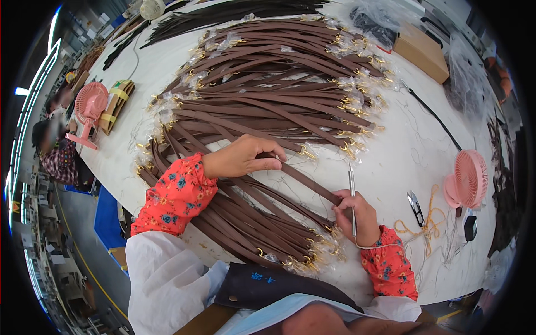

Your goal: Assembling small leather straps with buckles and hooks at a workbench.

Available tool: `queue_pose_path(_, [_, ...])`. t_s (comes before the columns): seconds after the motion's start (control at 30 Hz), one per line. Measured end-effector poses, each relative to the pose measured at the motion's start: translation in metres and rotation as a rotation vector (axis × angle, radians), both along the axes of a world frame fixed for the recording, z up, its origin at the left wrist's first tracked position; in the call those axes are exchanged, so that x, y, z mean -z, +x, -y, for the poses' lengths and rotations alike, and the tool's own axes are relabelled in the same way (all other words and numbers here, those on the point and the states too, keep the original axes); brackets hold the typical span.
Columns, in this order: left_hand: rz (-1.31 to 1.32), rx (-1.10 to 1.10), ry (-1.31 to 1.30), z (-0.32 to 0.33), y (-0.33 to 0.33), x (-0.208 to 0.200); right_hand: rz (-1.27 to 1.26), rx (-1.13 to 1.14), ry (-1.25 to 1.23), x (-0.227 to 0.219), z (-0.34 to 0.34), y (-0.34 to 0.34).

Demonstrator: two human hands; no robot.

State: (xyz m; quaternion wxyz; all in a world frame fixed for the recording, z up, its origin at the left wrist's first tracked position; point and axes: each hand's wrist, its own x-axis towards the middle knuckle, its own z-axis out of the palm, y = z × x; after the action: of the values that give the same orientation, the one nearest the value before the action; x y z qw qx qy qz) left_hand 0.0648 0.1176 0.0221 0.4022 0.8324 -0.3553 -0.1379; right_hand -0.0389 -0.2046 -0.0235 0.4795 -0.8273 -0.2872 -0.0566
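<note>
A brown strap [308,183] is stretched between my two hands above the table. My left hand [245,158] pinches it between thumb and fingers, over a pile of similar straps. The strap's other end is gripped by my right hand [357,215], which also holds a slim silver pen-shaped tool [352,181] upright, its thin tip pointing away from me. From the tool's lower end a thin cord runs to the right. Near me lies a bundle of brown straps [240,223] with gold clasps partly wrapped in clear plastic. My left forearm covers some of it.
A large heap of brown straps [262,100] fills the middle of the white table [402,134]. Thread snips [415,207], a yellow cord [430,220] and a pink fan [468,177] are at right. Another pink fan [90,103] stands far left, a cardboard box [422,51] far right.
</note>
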Motion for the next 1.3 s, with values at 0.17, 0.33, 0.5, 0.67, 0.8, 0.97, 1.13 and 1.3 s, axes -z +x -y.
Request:
queue_pose_path(0.17, [-0.077,0.029,-0.118,0.025,-0.006,0.004,0.039,0.042,0.026,-0.003,0.004,0.001])
queue_pose_path(0.33, [-0.311,-0.155,-0.013,0.023,-0.001,-0.002,0.041,0.066,0.045,0.001,0.004,0.002])
queue_pose_path(0.5, [-0.073,-0.426,-0.141,-0.023,0.014,-0.013,0.002,0.067,0.07,0.003,0.005,0.0])
queue_pose_path(0.67, [0.087,-0.741,-0.297,-0.095,0.039,-0.021,-0.023,0.067,0.061,0.003,0.009,0.0])
queue_pose_path(0.8, [0.067,-0.839,-0.309,-0.137,0.046,-0.039,-0.04,0.074,0.054,0.001,0.007,0.0])
queue_pose_path(0.97, [0.129,-0.921,-0.478,-0.162,0.059,-0.053,-0.065,0.072,0.051,0.002,0.007,-0.002])
queue_pose_path(1.13, [1.06,-1.028,0.068,-0.171,0.071,-0.047,-0.061,0.038,0.073,-0.001,0.005,-0.002])
queue_pose_path(1.3, [0.742,-0.548,0.058,-0.068,0.038,-0.031,-0.006,0.003,0.039,-0.005,0.01,0.0])
